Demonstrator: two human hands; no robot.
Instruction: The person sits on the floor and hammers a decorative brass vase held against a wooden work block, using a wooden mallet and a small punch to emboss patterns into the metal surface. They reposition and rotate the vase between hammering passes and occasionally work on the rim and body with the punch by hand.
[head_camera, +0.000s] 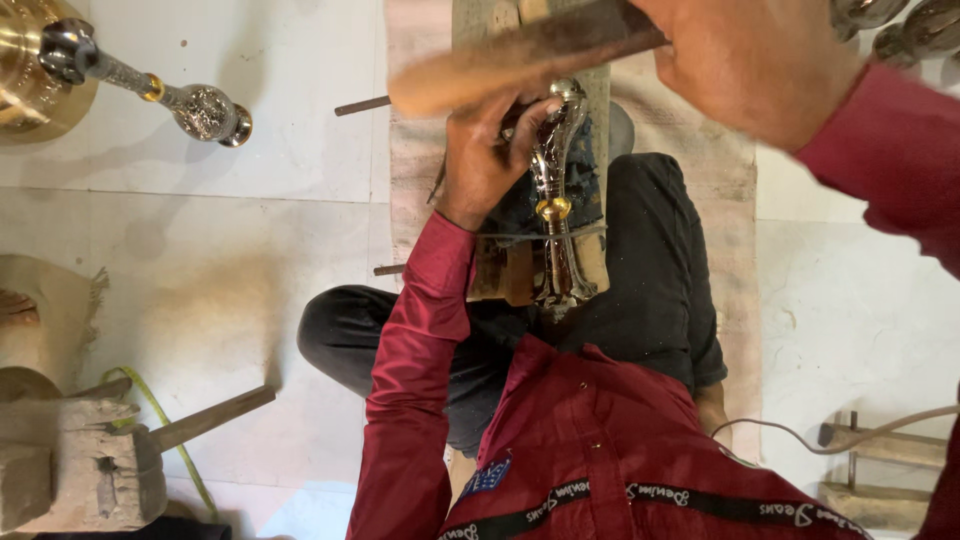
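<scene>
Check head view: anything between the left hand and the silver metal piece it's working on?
Nothing. In the head view the left hand grips the silver metal piece directly, fingers wrapped on its top end.

Bright, even light; soft shadows on the pale floor (220, 260); the raised right hand (750, 60) motion-blurred; metal glints.

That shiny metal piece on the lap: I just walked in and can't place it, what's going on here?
A person in a red shirt sits on the floor, steadying a polished, engraved silver metal stem with a brass ring against a worn wooden block. The left hand pins a thin tool at the stem's top; the right hand holds a blurred wooden-handled hammer above it.
</scene>
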